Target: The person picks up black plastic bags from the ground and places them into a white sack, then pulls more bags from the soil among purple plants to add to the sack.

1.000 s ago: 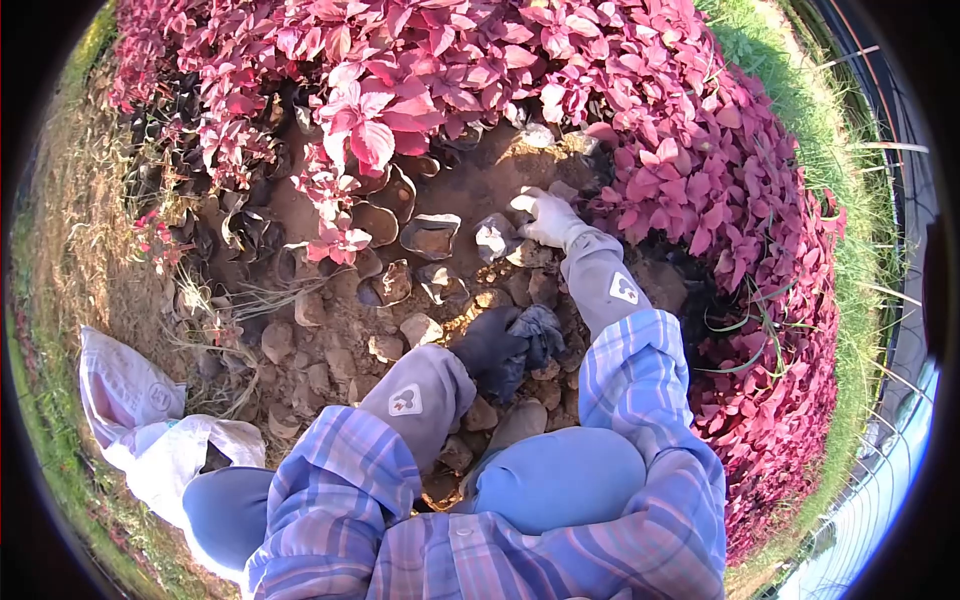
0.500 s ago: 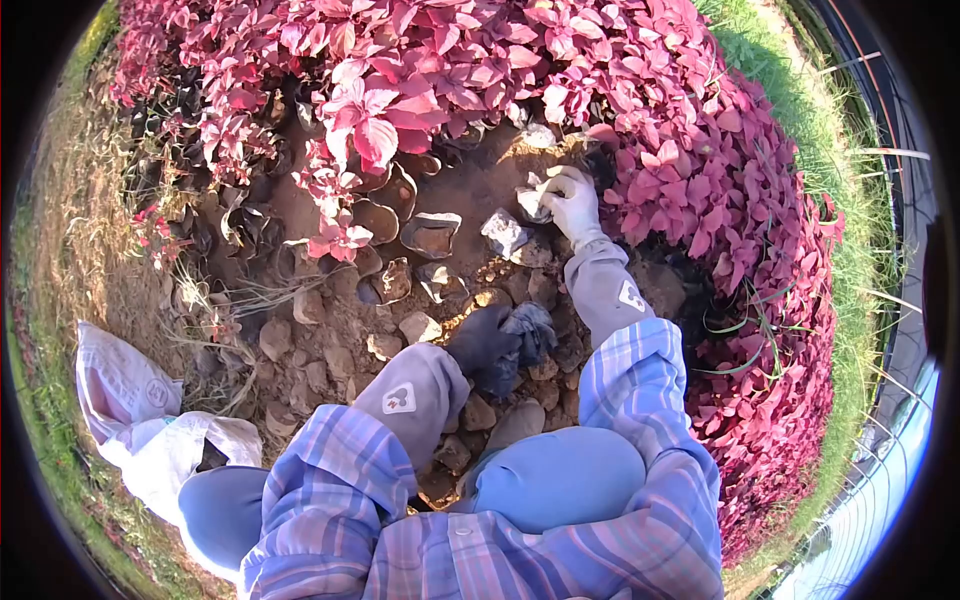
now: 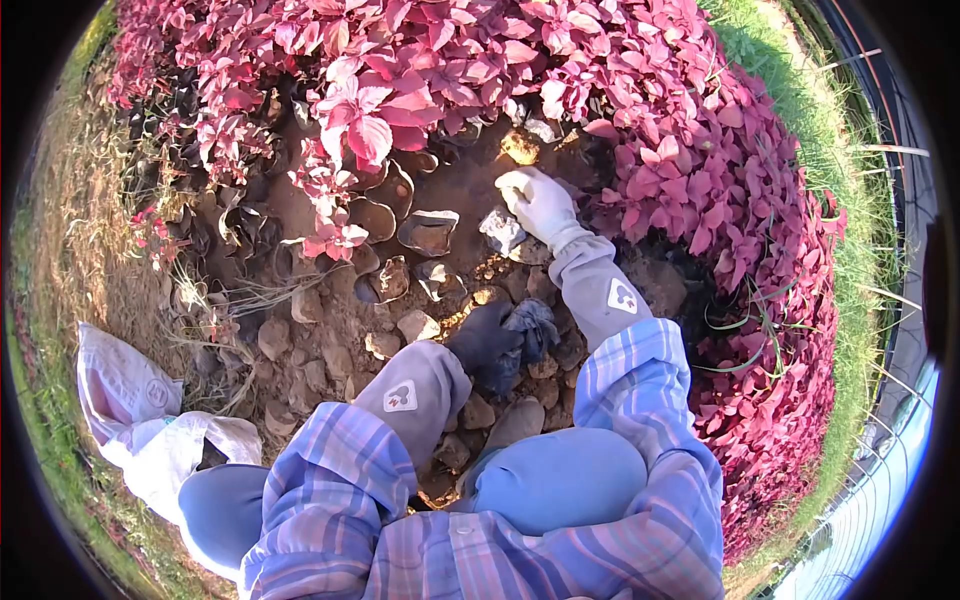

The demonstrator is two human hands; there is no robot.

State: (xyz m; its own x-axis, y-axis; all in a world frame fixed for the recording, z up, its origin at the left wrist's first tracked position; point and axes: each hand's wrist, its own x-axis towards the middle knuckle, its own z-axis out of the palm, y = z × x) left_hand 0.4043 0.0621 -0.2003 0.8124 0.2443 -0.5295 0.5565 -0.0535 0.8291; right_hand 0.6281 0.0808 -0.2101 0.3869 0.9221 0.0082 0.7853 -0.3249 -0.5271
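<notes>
My left hand (image 3: 478, 342), in a dark glove, is closed around crumpled dark plastic bags (image 3: 532, 330), low over the clods in front of my knee. Farther out, my right hand (image 3: 540, 207) wears a white glove. Its fingers are curled together, and whatever they may hold is hidden. Just beyond its fingertips lies a yellowish clod (image 3: 520, 146). A crumpled grey-and-white plastic piece (image 3: 502, 231) rests on the soil below that hand. To its left stands an open dark planting bag (image 3: 430, 232) with soil inside.
Red-leaved plants (image 3: 690, 150) crowd the far and right sides. Several brown soil clods (image 3: 275, 338) cover the ground near me. A white sack (image 3: 130, 385) lies at left beside my knee. Dry grass stems (image 3: 235, 300) and a wire fence (image 3: 890, 330) flank the area.
My right hand has shifted left and its fingers have curled in. The pale plastic piece at its fingertips no longer shows, and the yellowish clod is now visible. My left hand stays put.
</notes>
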